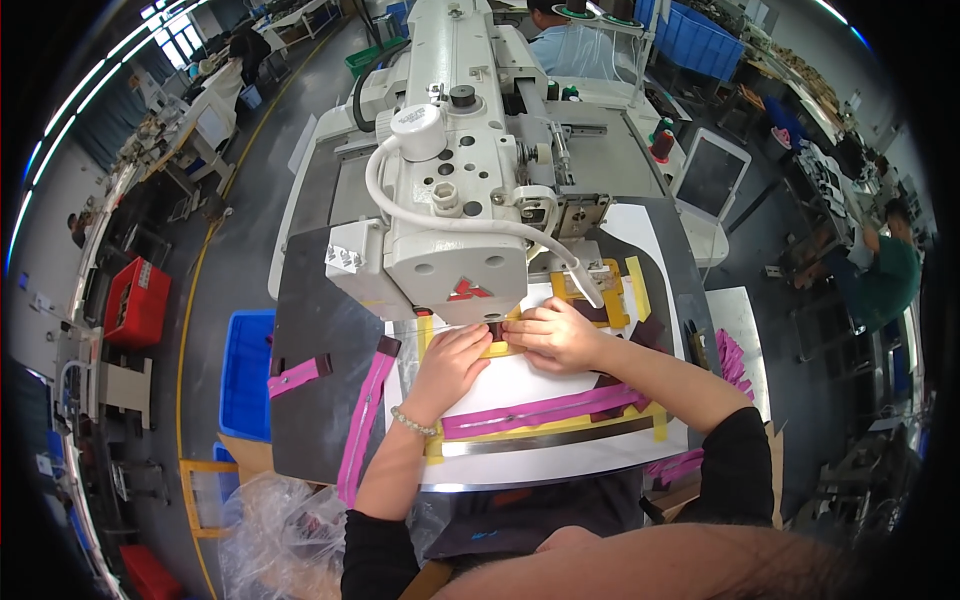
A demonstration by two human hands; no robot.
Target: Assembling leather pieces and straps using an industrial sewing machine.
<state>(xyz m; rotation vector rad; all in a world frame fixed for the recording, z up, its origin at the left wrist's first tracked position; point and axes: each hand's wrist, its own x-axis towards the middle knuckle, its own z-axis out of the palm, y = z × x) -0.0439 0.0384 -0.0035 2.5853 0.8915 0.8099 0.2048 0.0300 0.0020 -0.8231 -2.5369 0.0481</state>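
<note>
The left hand [452, 360] and right hand [553, 335] meet in front of the industrial sewing machine [450, 265], fingers bent and close together, tips at a small dark piece [496, 331] beside a yellow strip [497, 350]; whether they pinch it or only press, I cannot tell. The machine head stands just beyond, leaving little room. 1 magenta zipper [545, 410] lies nearer the white sheet's [540, 464] front edge; 2 more lie left, dark tabletop [318, 425] between them.

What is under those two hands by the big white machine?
Around the left hand and right hand you can see a white sheet, with a yellow piece between them. Whatever lies right beneath them is covered.
</note>
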